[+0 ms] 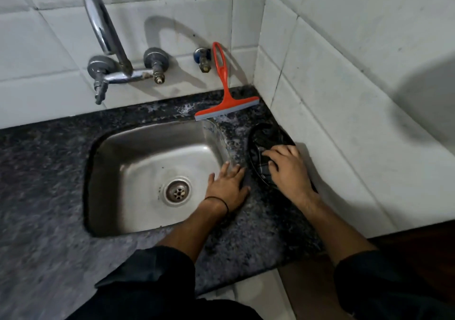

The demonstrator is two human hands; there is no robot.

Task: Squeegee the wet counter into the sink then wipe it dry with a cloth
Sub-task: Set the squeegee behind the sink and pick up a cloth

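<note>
An orange squeegee [222, 90] leans against the tiled back wall, its blade resting on the dark speckled counter [261, 211] behind the steel sink [128, 162]. A black cloth [264, 137] lies bunched on the counter strip right of the sink, near the side wall. My right hand [289, 169] presses down on the cloth with fingers spread. My left hand [227, 186] lies flat on the sink's right rim, fingers pointing away, holding nothing. Wet patches glisten on the counter between the squeegee and the cloth.
A chrome tap [108, 56] with two valves juts from the back wall over the sink's left part. A small blue-handled valve [203, 59] sits beside the squeegee handle. White tiled walls close the corner at right. The counter's front edge ends near my sleeves.
</note>
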